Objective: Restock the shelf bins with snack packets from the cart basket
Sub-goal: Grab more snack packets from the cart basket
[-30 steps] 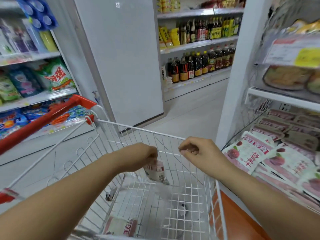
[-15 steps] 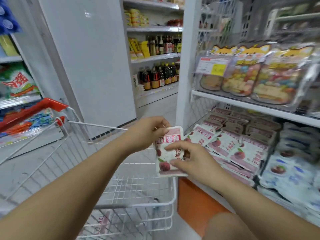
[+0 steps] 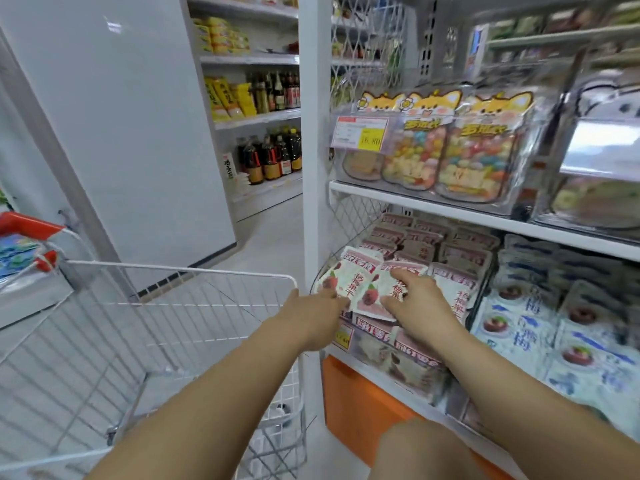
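Head view: the right hand (image 3: 420,306) lies with fingers spread flat on a red-and-white snack packet (image 3: 382,292) at the front left of the shelf bin (image 3: 367,348), its thumb at the packet's lower edge, pressing it onto the heap. The left hand (image 3: 317,317) reaches to the lower edge of the same front packets. Its fingers are hidden behind the back of the hand, so whether it pinches or only touches cannot be told. The bin is already heaped with matching packets to the back, so this one looks all but placed, with only letting go left. The cart basket (image 3: 180,270) stands just left of the shelf, and no packet shows in the part of it in sight, though the arms hide much of its floor. Blue packets (image 3: 519,327) fill the neighbouring bin. Judging by this, the restock is near its end.
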